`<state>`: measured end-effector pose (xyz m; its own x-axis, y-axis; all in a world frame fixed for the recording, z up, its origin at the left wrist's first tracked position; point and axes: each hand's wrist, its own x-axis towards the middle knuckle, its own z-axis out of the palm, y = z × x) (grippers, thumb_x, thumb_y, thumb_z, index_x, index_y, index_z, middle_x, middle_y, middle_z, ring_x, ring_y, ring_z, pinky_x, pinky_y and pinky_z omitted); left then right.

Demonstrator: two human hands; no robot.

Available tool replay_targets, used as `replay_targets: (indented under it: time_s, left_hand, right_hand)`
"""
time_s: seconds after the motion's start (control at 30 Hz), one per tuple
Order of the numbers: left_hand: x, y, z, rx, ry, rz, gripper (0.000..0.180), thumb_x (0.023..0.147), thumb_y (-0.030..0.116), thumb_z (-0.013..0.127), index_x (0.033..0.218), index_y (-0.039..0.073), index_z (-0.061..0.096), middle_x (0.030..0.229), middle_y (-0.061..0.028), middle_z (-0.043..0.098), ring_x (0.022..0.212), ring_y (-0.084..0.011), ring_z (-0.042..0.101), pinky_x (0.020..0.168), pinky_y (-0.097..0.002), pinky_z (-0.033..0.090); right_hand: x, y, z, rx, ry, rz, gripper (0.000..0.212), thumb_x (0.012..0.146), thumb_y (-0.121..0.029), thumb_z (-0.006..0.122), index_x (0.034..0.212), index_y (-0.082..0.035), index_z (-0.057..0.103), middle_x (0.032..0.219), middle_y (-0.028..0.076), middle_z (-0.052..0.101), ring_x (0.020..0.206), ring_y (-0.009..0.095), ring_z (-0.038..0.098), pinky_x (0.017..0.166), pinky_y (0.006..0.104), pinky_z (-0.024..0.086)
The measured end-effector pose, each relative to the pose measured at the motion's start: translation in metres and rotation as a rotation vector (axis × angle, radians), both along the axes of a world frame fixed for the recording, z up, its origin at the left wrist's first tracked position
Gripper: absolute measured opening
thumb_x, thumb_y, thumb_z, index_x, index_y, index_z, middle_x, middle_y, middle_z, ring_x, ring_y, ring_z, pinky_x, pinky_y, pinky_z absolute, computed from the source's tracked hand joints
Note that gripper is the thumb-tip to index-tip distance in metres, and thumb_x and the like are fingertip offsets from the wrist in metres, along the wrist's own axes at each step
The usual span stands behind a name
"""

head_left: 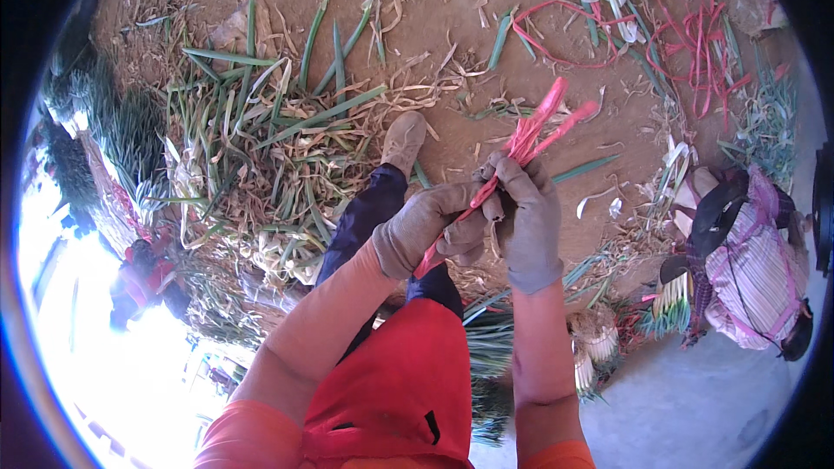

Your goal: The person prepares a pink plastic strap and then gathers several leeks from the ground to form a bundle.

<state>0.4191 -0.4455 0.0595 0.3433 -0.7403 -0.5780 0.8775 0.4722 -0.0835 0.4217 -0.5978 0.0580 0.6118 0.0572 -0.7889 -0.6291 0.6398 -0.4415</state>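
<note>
In front of my body, I grip a bunch of pink-red plastic twine (540, 126) with both hands. My left hand (421, 227), in a grey-brown glove, is closed round the lower part of the strands, and a loose end hangs below it. My right hand (532, 221), gloved alike, pinches the same strands higher up, close beside the left. Above the hands the folded ends of the twine fan out. Some fingertips are hidden where the two hands overlap.
A heap of green onion leaves and dry peelings (261, 156) covers the ground at left. Tangled red twine (699, 52) lies at the far right. Onion bundles (491, 339) lie beside my legs. A person in striped clothing (751, 269) is at right, another person (143, 282) at left.
</note>
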Motion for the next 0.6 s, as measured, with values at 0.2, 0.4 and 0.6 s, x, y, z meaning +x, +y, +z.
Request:
replay_targets:
  time_s: [0.2, 0.4, 0.6]
  left_hand:
    - [0.02, -0.002, 0.01, 0.069, 0.032, 0.024, 0.03, 0.101, 0.028, 0.039, 0.106, 0.005, 0.057, 0.051, 0.0061, 0.036, 0.041, -0.0072, 0.034, 0.05, -0.0275, 0.037]
    - [0.046, -0.011, -0.007, 0.159, 0.038, 0.023, 0.029, 0.102, 0.026, 0.039, 0.104, 0.004, 0.056, 0.051, 0.0034, 0.039, 0.042, -0.0093, 0.036, 0.051, -0.0286, 0.037]
    - [0.027, -0.041, -0.048, 0.218, 0.086, 0.187, 0.026, 0.103, 0.025, 0.04, 0.099, 0.004, 0.055, 0.053, 0.003, 0.04, 0.043, -0.0099, 0.038, 0.053, -0.0297, 0.039]
  right_hand:
    - [0.032, -0.005, 0.018, -0.243, 0.026, 0.098, 0.011, 0.092, -0.011, 0.063, 0.095, -0.001, 0.066, 0.082, 0.002, 0.064, 0.07, 0.008, 0.059, 0.061, 0.0218, 0.047]
    - [0.047, -0.018, -0.024, -0.254, 0.033, 0.009, 0.009, 0.091, -0.009, 0.062, 0.09, -0.001, 0.067, 0.079, 0.001, 0.064, 0.071, 0.009, 0.061, 0.068, 0.0243, 0.048]
    - [0.039, -0.042, -0.089, -0.29, 0.0, 0.049, 0.016, 0.095, -0.016, 0.059, 0.092, -0.001, 0.063, 0.08, 0.005, 0.064, 0.064, 0.012, 0.059, 0.059, 0.0253, 0.048]
